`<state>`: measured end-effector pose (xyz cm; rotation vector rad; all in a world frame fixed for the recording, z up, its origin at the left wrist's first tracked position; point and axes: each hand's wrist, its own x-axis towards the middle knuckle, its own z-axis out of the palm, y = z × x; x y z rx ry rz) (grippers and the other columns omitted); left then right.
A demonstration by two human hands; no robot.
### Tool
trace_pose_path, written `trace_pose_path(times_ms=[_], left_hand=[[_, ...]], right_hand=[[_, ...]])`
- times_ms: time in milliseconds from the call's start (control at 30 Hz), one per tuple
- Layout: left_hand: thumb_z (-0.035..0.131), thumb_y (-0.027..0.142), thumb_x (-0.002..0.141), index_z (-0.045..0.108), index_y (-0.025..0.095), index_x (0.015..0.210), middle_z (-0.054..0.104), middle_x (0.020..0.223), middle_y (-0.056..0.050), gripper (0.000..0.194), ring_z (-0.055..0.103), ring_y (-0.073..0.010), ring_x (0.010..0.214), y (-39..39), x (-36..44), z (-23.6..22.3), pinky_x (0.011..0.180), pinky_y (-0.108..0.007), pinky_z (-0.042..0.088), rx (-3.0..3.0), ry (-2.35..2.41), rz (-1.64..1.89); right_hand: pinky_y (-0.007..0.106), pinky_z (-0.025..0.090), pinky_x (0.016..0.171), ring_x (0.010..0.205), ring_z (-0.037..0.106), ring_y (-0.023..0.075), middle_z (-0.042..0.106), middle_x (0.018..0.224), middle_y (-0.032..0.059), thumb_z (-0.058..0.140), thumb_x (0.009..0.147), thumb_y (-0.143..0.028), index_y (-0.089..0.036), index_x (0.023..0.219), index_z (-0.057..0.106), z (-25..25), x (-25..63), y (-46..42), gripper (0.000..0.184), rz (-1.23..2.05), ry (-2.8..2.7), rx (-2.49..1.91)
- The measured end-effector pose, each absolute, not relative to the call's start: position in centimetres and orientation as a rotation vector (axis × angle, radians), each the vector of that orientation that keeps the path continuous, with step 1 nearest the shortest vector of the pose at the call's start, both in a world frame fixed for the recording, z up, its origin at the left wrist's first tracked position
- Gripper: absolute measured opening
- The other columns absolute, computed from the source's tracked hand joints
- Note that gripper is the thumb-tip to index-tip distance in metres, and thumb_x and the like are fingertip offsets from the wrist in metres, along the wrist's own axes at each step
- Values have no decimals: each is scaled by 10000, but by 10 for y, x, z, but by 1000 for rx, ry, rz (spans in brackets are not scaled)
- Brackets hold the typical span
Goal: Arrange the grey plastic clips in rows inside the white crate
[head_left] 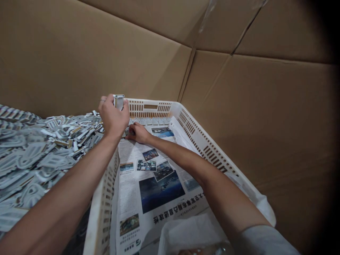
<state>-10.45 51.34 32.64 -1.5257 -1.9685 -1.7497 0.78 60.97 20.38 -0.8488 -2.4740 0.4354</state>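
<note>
My left hand (113,117) is raised over the near-left corner of a white slotted plastic crate (212,152) and is closed round a small stack of grey-white flat parts (118,101). My right hand (138,134) reaches deep into the crate, fingers curled and pressed down at the far end of the newspaper (148,184) that lines its floor. A row of the same flat parts (151,121) lies along the crate's far wall, just beyond that hand. What the right fingers grip is hidden.
A big heap of loose grey-white flat parts (39,152) fills the space left of the crate. Brown cardboard walls (239,88) stand close behind and to the right. White paper or cloth (191,230) lies at the crate's near end.
</note>
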Motion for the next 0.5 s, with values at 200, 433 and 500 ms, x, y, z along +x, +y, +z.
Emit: trace_pose_path(times_ms=[200,433,500], left_hand=[[590,424,928,612,214,987,644,1135,-156,219,593,-394,1187,511,-104,328,1054,-558,428,-1570,-1999,-1750],[602,419,932,596,210,960,652,1093,-142,211,616,-363,1145,512,-104,328,1038,-528,468,-1537,-2004,-1691],[607,409,927,584,204,941,652,1076,-151,206,621,-368,1133,513,-104,328,1026,-532,474,-1532,-1994,-1688]], right_hand=[[244,408,791,822,484,153,501,926,3,853,846,-378,-173,901,614,204,7,610,320,411,-2487,-854],[250,418,812,856,501,159,507,933,5,856,843,-388,-171,906,612,202,7,612,333,387,-2487,-844],[250,420,811,857,500,159,506,932,3,860,840,-391,-173,905,608,201,6,612,339,391,-2484,-840]])
